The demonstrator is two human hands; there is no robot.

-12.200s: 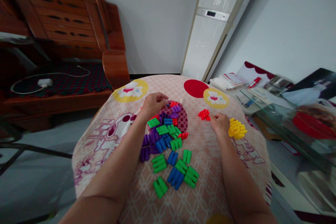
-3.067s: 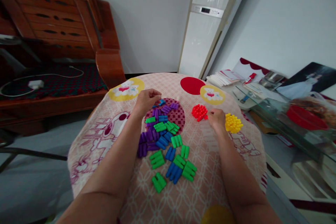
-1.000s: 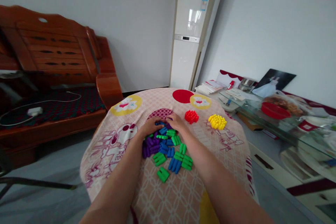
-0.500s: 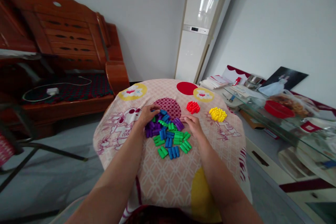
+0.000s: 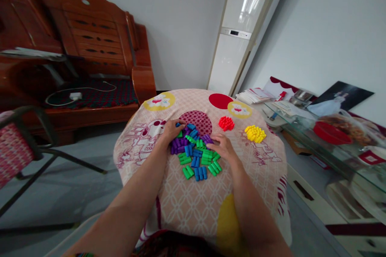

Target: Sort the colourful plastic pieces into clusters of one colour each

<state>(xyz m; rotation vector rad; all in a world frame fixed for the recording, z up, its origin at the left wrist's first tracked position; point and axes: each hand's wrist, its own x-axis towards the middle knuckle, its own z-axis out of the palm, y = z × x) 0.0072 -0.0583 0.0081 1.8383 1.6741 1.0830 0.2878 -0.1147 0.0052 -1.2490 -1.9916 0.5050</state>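
Note:
A heap of purple, blue and green plastic pieces [image 5: 194, 153] lies in the middle of a table under a patterned cloth [image 5: 193, 204]. My left hand [image 5: 171, 130] rests on the heap's far left edge, fingers curled against the pieces. My right hand [image 5: 222, 147] lies flat at the heap's right side, fingers spread and touching the green and purple pieces. A small cluster of red pieces [image 5: 226, 123] and a cluster of yellow pieces [image 5: 255, 133] sit apart to the right, beyond my right hand.
A wooden bench [image 5: 90, 68] with a white charger and cable [image 5: 75, 96] stands at the back left. A chair with a dark frame [image 5: 27, 144] is at the left. A tall white air conditioner [image 5: 238, 44] stands behind; a cluttered glass table [image 5: 325, 136] is at the right.
The red cluster has grown since the first frame. My right hand left the red and yellow clusters and came to the mixed heap. Both hands have pushed the heap together, and the view has pulled back.

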